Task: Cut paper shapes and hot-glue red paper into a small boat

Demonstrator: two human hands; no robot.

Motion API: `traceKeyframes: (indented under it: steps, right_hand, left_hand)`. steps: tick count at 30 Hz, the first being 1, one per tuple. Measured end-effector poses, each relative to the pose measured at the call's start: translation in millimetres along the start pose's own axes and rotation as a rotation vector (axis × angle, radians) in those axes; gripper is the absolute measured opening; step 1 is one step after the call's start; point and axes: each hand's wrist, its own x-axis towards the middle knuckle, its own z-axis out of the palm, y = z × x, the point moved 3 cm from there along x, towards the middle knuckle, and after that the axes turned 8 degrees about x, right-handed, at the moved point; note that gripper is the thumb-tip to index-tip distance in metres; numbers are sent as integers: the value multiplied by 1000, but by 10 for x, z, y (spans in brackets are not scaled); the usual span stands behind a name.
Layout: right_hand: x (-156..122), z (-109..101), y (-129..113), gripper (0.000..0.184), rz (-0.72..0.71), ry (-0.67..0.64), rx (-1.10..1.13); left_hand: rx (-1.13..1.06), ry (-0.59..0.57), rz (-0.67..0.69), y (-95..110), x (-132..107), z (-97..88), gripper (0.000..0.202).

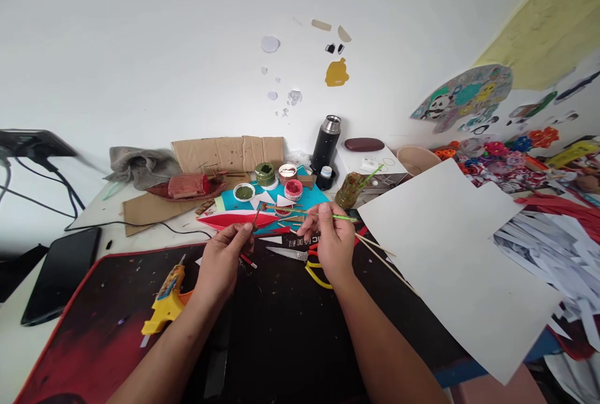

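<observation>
Between the thumb and fingers of my left hand is a thin brown stick-like piece, held upright. My right hand is closed on a paintbrush with a green handle. The brush's tip points left and lies at the upper end of the brown piece; whether they touch I cannot tell. Beyond my hands stand small paint jars, among them a green one and a red one. Scissors with yellow handles lie under my right hand. A red paper piece rests just past my left hand.
A yellow glue gun lies left of my left forearm. White sheets cover the right side beside paper strips. At the back stand a black thermos and a murky jar. A black tablet lies far left.
</observation>
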Motion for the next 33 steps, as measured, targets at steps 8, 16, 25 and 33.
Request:
traceKeyframes:
  steps: [8, 16, 25, 33]
  right_hand:
    - [-25, 19, 17, 52, 12, -71, 13]
    - [-21, -20, 15, 55, 10, -32, 12]
    - [8, -60, 12, 53, 16, 21, 15]
    - [11, -58, 26, 55, 33, 13, 2]
  left_hand:
    - [-20, 20, -16, 23, -3, 12, 51]
    - [-44, 6, -43, 13, -6, 24, 51]
    - [-75, 9, -82, 30, -14, 44, 49]
    - [-93, 22, -110, 39, -18, 53, 53]
